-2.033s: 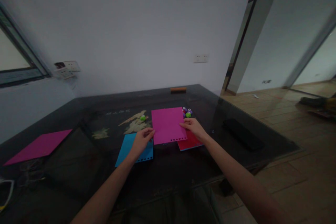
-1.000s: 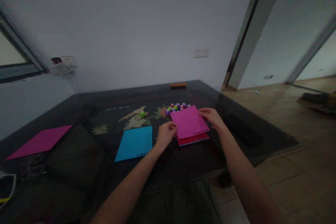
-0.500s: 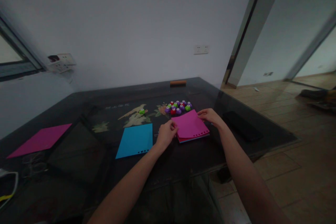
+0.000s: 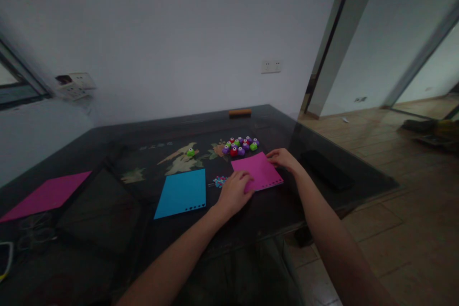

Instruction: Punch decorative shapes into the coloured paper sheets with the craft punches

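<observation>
A stack of square paper with a pink sheet (image 4: 258,168) on top lies on the dark table; its near edge has a row of small punched holes. My left hand (image 4: 235,191) rests on the stack's left side, fingers stretched over the pink sheet. At the upper right edge my right hand (image 4: 283,159) holds the pink paper between thumb and fingers. Just left of the stack, partly behind my left hand, lies a little pile of small blue, red and white pieces (image 4: 219,181). A blue sheet (image 4: 182,192) with punched holes lies further left.
Several red, green and purple eyeball-like toys (image 4: 241,146) cluster behind the stack. One green toy (image 4: 191,152) sits apart. Another pink sheet (image 4: 46,193) lies far left, near scissors (image 4: 38,234). A black case-like object (image 4: 326,169) is at right, an orange-brown roll (image 4: 240,112) at the back.
My left hand has shifted from pinching the stack's left edge to lying over the pink sheet, which now sits flatter. The small coloured pieces have come into view. My right hand stays at its edge.
</observation>
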Tool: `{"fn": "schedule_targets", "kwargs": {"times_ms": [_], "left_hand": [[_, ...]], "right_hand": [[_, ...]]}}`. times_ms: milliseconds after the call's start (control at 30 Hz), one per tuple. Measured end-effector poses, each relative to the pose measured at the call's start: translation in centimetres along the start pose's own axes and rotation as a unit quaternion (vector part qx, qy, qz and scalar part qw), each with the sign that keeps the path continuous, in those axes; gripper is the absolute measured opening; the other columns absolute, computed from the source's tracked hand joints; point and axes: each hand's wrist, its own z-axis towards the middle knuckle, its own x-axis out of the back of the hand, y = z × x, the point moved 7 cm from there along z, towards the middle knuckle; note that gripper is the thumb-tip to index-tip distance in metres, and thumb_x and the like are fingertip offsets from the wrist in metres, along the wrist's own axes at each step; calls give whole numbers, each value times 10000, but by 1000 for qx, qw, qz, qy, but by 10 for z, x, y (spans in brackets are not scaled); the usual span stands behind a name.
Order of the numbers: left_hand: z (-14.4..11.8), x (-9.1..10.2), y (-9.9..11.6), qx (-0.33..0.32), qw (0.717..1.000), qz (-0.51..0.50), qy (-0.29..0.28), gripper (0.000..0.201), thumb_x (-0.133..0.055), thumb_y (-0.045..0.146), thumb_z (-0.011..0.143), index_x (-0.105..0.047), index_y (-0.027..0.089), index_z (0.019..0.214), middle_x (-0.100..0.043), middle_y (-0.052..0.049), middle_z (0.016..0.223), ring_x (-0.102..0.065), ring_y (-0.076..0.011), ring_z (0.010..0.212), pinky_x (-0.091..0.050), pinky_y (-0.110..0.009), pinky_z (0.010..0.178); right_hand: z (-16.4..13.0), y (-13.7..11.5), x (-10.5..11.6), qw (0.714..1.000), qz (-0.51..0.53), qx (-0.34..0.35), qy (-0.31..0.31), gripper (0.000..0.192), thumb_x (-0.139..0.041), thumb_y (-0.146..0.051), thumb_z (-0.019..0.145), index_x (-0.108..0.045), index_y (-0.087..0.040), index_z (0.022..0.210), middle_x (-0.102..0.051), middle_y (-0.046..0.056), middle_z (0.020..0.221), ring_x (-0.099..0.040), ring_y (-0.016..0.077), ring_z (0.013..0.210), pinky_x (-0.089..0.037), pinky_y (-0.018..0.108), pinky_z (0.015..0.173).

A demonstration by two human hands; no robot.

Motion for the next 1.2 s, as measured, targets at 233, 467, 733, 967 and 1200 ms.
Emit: {"fn": "schedule_targets", "kwargs": {"times_ms": [233, 467, 733, 967, 1200], "left_hand": [[-3, -13, -5, 15, 998, 33, -52, 385, -603, 300, 776, -576, 220, 1152, -531, -75, 1265, -459, -245, 1173, -363, -386, 1006], [-2, -10, -2, 2, 998, 40, -47, 393, -598, 239, 768, -574, 211, 1159, -544, -79, 1256, -455, -242, 1188, -346, -382, 1025], [1, -14, 0, -5, 998, 39, -51, 354, -572, 206, 772, -597, 188, 1125, -587, -79, 1201, -502, -233, 1126, -356, -377, 1010], [1, -14, 2, 2, 998, 32, -55, 343, -570, 189, 770, -604, 199, 1112, -585, -81, 1202, -493, -235, 1139, -327, -409, 1029], [1, -15, 1, 10, 998, 31, -60, 339, -569, 194, 774, -605, 200, 1111, -580, -76, 1205, -494, -239, 1131, -350, -406, 1011]], "right_hand": [[15, -25, -3, 968, -175, 148, 103, 159, -610, -176, 753, -683, -159, 893, -697, 61, 854, -628, 145, 777, -461, 227, 715], [25, -61, -60, 908, -311, 280, 25, 157, -553, -160, 788, -700, -166, 841, -681, 81, 930, -588, 188, 936, -408, 276, 872], [26, -54, -72, 903, -336, 265, 27, 137, -568, -216, 786, -675, -190, 868, -611, 78, 977, -542, 187, 944, -396, 295, 846], [23, -56, -73, 907, -331, 260, 24, 133, -586, -291, 794, -658, -202, 862, -576, 83, 1004, -502, 219, 1008, -382, 349, 838], [21, -55, -73, 910, -320, 263, 18, 103, -582, -257, 793, -655, -206, 844, -570, 75, 996, -490, 227, 1018, -368, 369, 844]]}}
